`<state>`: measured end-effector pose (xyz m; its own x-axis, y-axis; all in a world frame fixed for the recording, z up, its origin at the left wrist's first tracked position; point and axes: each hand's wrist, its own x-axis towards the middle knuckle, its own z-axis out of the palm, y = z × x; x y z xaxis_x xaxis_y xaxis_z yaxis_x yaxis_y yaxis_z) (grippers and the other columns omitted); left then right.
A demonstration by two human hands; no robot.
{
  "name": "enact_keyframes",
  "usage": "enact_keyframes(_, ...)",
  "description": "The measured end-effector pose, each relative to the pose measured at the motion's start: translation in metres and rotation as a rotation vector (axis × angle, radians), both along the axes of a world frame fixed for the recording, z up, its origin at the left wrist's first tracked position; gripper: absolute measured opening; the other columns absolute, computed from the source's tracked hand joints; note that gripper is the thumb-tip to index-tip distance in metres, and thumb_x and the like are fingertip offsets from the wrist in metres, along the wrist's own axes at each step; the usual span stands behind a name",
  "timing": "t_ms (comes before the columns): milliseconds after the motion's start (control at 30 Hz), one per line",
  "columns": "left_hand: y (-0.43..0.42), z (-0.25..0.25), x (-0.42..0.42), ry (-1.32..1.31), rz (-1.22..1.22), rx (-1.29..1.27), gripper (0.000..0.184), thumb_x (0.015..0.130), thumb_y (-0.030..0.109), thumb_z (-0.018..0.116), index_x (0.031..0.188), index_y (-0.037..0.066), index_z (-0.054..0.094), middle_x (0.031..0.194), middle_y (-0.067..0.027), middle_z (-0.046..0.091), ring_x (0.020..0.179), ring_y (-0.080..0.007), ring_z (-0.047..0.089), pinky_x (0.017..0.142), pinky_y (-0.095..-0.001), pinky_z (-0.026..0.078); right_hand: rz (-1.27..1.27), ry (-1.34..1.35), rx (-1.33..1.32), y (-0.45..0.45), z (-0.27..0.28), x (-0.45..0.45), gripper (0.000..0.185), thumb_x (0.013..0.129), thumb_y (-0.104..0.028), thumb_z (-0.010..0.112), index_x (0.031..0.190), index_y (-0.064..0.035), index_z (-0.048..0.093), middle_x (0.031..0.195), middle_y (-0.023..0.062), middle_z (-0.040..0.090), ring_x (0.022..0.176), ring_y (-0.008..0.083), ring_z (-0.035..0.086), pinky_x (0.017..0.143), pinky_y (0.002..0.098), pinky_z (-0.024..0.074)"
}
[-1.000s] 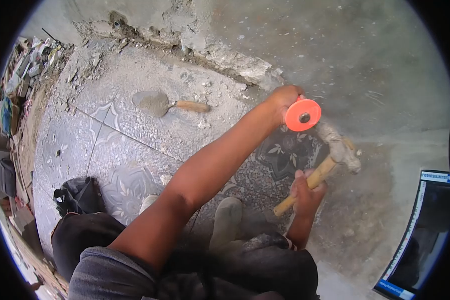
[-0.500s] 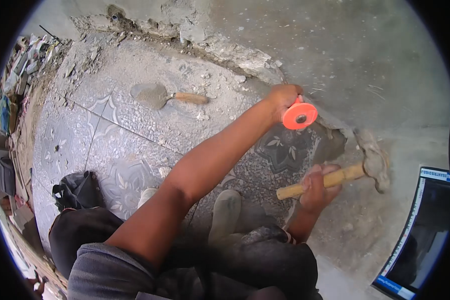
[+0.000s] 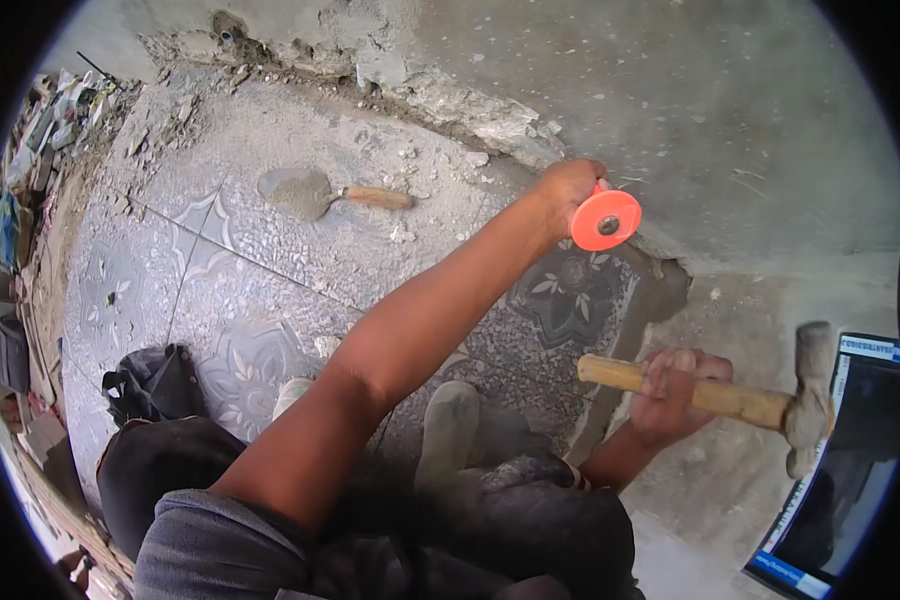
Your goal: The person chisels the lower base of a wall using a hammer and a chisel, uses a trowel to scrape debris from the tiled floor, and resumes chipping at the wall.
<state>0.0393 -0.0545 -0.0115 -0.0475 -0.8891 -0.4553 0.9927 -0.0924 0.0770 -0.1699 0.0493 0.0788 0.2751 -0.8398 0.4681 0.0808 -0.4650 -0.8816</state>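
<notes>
My left hand is closed round a chisel whose round orange hand guard faces up, its metal striking end showing in the middle. The blade is hidden below, near the broken foot of the wall. Gripped in my right hand is a hammer with a pale wooden handle and a dusty metal head. The hammer head is out to the right, well apart from the chisel. A trowel with a wooden handle lies on the dusty tiles beyond my left forearm.
Patterned floor tiles carry dust and rubble along the chipped wall base. A black bag lies by my leg. Debris is piled at far left. A dark panel with a printed border stands at right.
My right hand has swung the hammer to the right, away from the chisel. My left hand and the orange guard have shifted only slightly.
</notes>
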Motion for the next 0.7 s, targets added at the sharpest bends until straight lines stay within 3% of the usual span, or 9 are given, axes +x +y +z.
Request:
enact_keyframes(133, 0.001, -0.003, -0.002, -0.004, 0.031, 0.035, 0.018, 0.088, 0.001, 0.046, 0.072, 0.007, 0.043, 0.056, 0.0002, 0.041, 0.043, -0.0088, 0.039, 0.038, -0.0262, 0.038, 0.022, -0.608, -0.439, 0.0, 0.022, 0.0, 0.02, 0.084, 0.005, 0.051, 0.079, -0.007, 0.036, 0.054, 0.0019, 0.041, 0.046, 0.0096, 0.042, 0.046, 0.0287, 0.04)
enact_keyframes(200, 0.006, -0.003, -0.002, -0.035, 0.034, 0.043, 0.018, 0.088, 0.002, 0.046, 0.071, 0.007, 0.043, 0.056, 0.0004, 0.041, 0.043, -0.0092, 0.039, 0.039, -0.0269, 0.038, -0.107, -0.21, -0.552, -0.014, -0.047, 0.019, 0.021, 0.083, 0.004, 0.054, 0.076, -0.007, 0.038, 0.055, 0.0027, 0.044, 0.046, 0.0099, 0.044, 0.046, 0.0293, 0.0405)
enact_keyframes(233, 0.007, -0.006, 0.003, -0.058, 0.031, 0.022, 0.018, 0.088, 0.003, 0.046, 0.071, 0.008, 0.042, 0.056, 0.0005, 0.041, 0.043, -0.0094, 0.039, 0.04, -0.0273, 0.038, -0.11, 0.288, -0.183, -0.01, -0.081, 0.017, 0.02, 0.084, 0.003, 0.055, 0.077, -0.0067, 0.038, 0.057, 0.0037, 0.046, 0.047, 0.0099, 0.045, 0.046, 0.0297, 0.0413)
enact_keyframes(300, -0.001, -0.008, -0.008, -0.064, -0.009, -0.033, 0.019, 0.088, 0.004, 0.046, 0.071, 0.008, 0.042, 0.056, 0.0007, 0.041, 0.043, -0.0099, 0.039, 0.041, -0.028, 0.039, -0.114, 0.627, 0.321, -0.003, -0.091, 0.0, 0.019, 0.085, 0.002, 0.056, 0.078, -0.0067, 0.04, 0.059, 0.0043, 0.048, 0.048, 0.0099, 0.046, 0.046, 0.0297, 0.0422)
enact_keyframes(367, -0.002, -0.018, 0.0, -0.053, -0.014, -0.065, 0.019, 0.088, 0.005, 0.046, 0.07, 0.008, 0.042, 0.056, 0.0008, 0.041, 0.043, -0.0103, 0.039, 0.042, -0.0286, 0.039, -0.04, 0.318, 0.545, 0.004, -0.067, -0.004, 0.018, 0.085, 0.002, 0.056, 0.08, -0.0072, 0.04, 0.06, 0.0033, 0.047, 0.047, 0.0097, 0.044, 0.046, 0.029, 0.0422)
enact_keyframes(500, 0.0, 0.0, -0.003, 0.025, 0.057, 0.04, 0.017, 0.088, 0.002, 0.046, 0.072, 0.007, 0.043, 0.057, 0.0006, 0.041, 0.044, -0.0097, 0.039, 0.039, -0.0289, 0.038, 0.131, -0.235, -0.228, 0.0, 0.021, -0.008, 0.017, 0.086, 0.0, 0.054, 0.082, -0.0081, 0.04, 0.06, 0.001, 0.041, 0.048, 0.0093, 0.043, 0.046, 0.0278, 0.041)
enact_keyframes(600, -0.003, -0.002, -0.003, 0.053, 0.052, 0.04, 0.016, 0.088, 0.001, 0.045, 0.073, 0.006, 0.043, 0.057, 0.0005, 0.041, 0.044, -0.0093, 0.039, 0.038, -0.029, 0.038, 0.076, -0.568, -0.525, -0.008, 0.021, -0.006, 0.017, 0.085, 0.001, 0.053, 0.082, -0.0082, 0.039, 0.059, 0.0024, 0.042, 0.051, 0.0103, 0.046, 0.045, 0.029, 0.0408)
enact_keyframes(667, 0.001, -0.001, -0.006, 0.015, 0.079, 0.051, 0.016, 0.089, 0.002, 0.045, 0.073, 0.006, 0.043, 0.058, 0.0004, 0.042, 0.044, -0.0091, 0.039, 0.038, -0.0283, 0.038, -0.129, -0.213, -0.536, -0.022, -0.058, 0.014, 0.019, 0.084, 0.002, 0.054, 0.08, -0.0088, 0.04, 0.056, 0.003, 0.043, 0.05, 0.0108, 0.047, 0.043, 0.0291, 0.0385)
enact_keyframes(700, -0.003, 0.0, -0.006, -0.015, 0.092, 0.041, 0.016, 0.089, 0.002, 0.045, 0.073, 0.005, 0.043, 0.058, 0.0004, 0.042, 0.044, -0.009, 0.039, 0.038, -0.0279, 0.038, -0.069, 0.207, -0.076, -0.017, -0.071, 0.024, 0.019, 0.085, 0.001, 0.055, 0.08, -0.0083, 0.04, 0.055, 0.0032, 0.043, 0.048, 0.011, 0.047, 0.043, 0.0295, 0.0383)
